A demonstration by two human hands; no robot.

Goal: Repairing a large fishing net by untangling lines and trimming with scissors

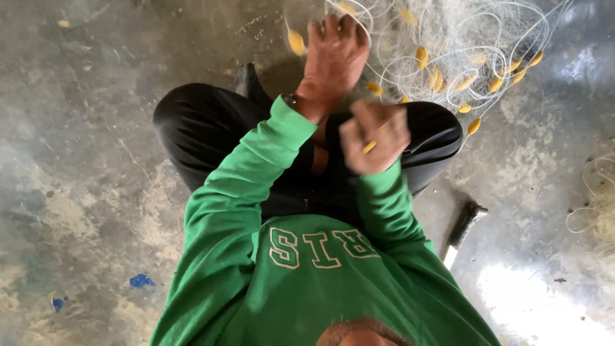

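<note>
Head view. Person sitting cross-legged on a concrete floor (83, 192), wearing a green sweatshirt (301, 269) and black trousers (205, 128).

Net (448, 45): pale, fine mesh with white cord and yellow floats (421, 56), lying heaped on the floor just past the knees, toward the upper right. A second small loop of cord (592, 192) is lying apart at the right edge.

Progress, judged from how things lie: the heap is looking loose and tangled, floats scattered through it rather than lined up; only the near edge is being handled. Most of the net appears not yet worked through. No sorted or folded part is showing.

Left hand (334, 54): arm reaching forward and up, wrist bent, back of hand toward the camera, fingers curled over the near edge of the net, gripping mesh or cord. One float (296, 42) is sitting just beside it.

Right hand (375, 136): drawn in close to the chest, over the lap, blurred. Fingers closed narrowly, pinching a small yellow piece (369, 147), likely a float; whether line is running through the fist, I cannot tell.

Also noted: a knife (462, 232) with a dark handle lying on the floor beside the right knee, untouched. Blue paint specks (141, 280) at lower left.
</note>
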